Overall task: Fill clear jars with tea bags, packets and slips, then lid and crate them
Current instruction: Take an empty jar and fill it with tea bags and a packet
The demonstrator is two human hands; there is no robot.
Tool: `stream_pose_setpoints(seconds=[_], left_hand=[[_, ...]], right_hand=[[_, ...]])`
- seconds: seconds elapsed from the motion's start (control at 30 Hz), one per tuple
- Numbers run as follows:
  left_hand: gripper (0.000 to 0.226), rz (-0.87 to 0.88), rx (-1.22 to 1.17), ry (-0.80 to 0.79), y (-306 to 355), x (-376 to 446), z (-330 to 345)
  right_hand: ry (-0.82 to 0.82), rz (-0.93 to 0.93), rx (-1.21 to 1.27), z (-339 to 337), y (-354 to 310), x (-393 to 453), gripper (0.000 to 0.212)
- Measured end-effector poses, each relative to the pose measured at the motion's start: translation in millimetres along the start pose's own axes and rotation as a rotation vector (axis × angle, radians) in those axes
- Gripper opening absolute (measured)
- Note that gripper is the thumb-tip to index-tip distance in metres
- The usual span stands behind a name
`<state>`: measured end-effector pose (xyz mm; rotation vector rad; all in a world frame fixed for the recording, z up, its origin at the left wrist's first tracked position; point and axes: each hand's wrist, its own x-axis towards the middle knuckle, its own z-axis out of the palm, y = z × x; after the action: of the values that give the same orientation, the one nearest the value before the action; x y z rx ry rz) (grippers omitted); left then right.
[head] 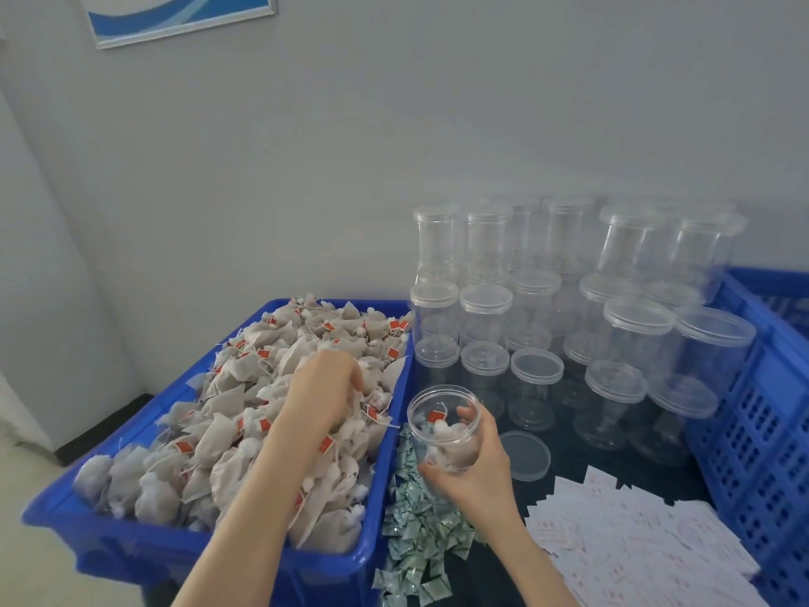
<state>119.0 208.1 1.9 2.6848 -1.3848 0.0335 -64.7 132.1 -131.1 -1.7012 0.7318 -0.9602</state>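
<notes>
Bare forearms reach up from the frame's bottom edge; jar filling under way.
Left hand (324,387) digs curled fingers into soft, light grey tea bags (227,422) in blue plastic bin (131,435); right hand (475,464) wraps rigid, slippery, lidless clear plastic jar (442,427) mid-wall, beside green packets (420,532).

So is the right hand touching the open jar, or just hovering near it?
Touching. The head view shows the right hand wrapped round the open jar, thumb on its near side and fingertips visible through the clear wall on its far side.
</notes>
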Motion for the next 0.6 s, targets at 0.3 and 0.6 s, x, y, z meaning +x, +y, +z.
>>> stream_pose_setpoints(seconds=[0.3, 0.6], left_hand=[[0.02, 0.17, -0.327, 0.56, 2, -18, -37], [0.01, 0.379, -0.464, 0.584, 47, -21, -32]], right_hand=[[-0.041, -0.019, 0.011, 10, -2, 2, 0.09], [-0.049, -0.044, 0.048, 11, -9, 3, 0.091]])
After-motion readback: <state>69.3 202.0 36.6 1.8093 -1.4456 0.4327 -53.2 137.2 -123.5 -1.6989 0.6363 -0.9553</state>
